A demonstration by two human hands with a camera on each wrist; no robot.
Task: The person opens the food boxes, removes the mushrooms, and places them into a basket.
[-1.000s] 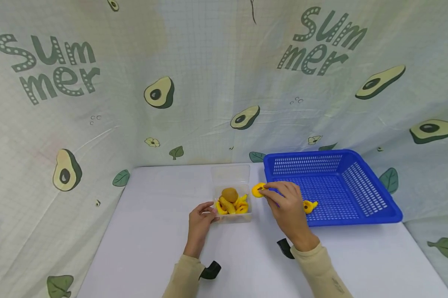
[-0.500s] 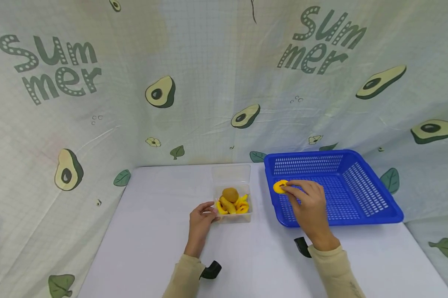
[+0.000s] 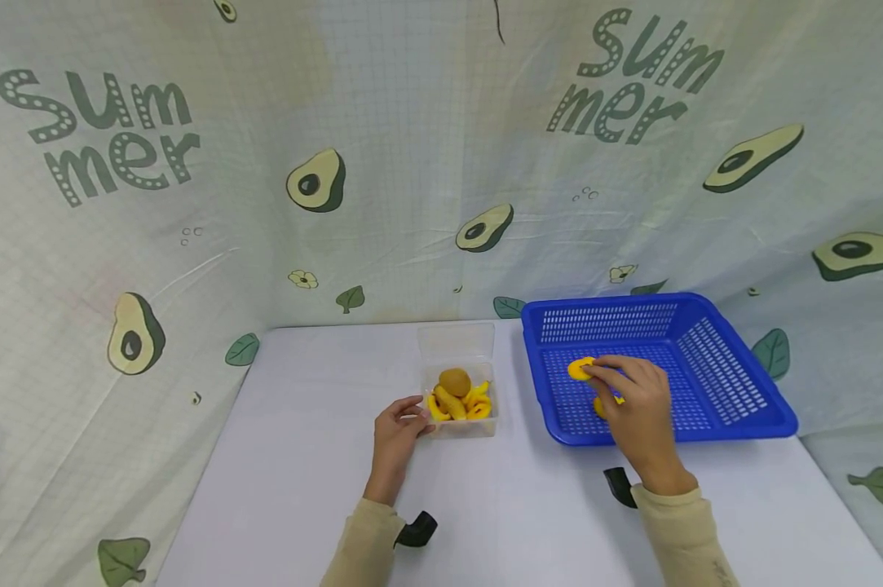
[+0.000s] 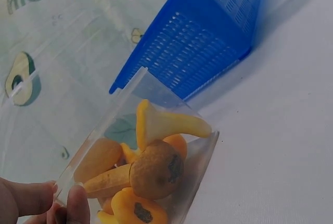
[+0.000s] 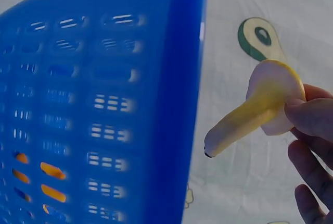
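My right hand (image 3: 637, 408) pinches a yellow mushroom (image 5: 255, 107) by its cap, held over the blue plastic basket (image 3: 602, 326). In the right wrist view its pale stem points towards the basket rim. Another yellow piece (image 3: 601, 407) lies in the basket, partly covered by the hand. My left hand (image 3: 399, 436) holds the left wall of a clear plastic box (image 3: 461, 430) between thumb and fingers. Inside the box are a brown mushroom (image 4: 160, 169), a rounded brown cap (image 3: 455, 382) and several yellow mushrooms (image 4: 169, 123).
The box's clear lid (image 3: 456, 342) stands open at the back. White tabletop (image 3: 302, 456) surrounds the box and basket. A printed curtain (image 3: 397, 163) hangs behind, close to the basket's far rim. A black camera piece (image 3: 417, 530) sits at each wrist.
My right hand has carried the yellow mushroom rightward, from beside the box to over the basket. My left hand has stayed at the box.
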